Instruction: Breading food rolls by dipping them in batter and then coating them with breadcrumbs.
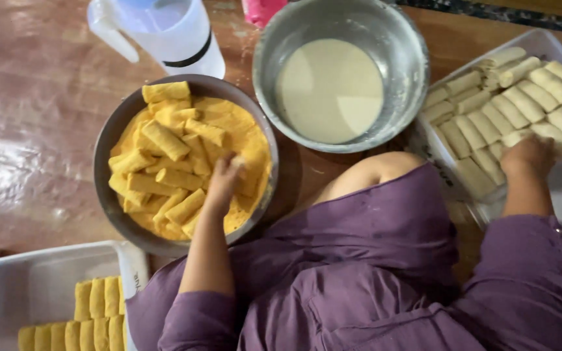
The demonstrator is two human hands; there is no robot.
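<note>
Her left hand (224, 177) presses a roll (240, 164) into the yellow crumbs (248, 140), fingers curled over it; best turn it fully. Right hand (529, 155) grips a pale roll (514, 138) in the tray (557, 49).

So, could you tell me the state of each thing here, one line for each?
Left hand: in the crumb bowl, on a roll.
Right hand: on the pale rolls.
Crumb bowl: full of yellow crumbs and coated rolls.
Steel bowl: holds pale batter, partly full.
Right tray: lined with uncoated rolls.
Left tray: partly filled, coated rolls in rows.
Jug: upright.
</note>
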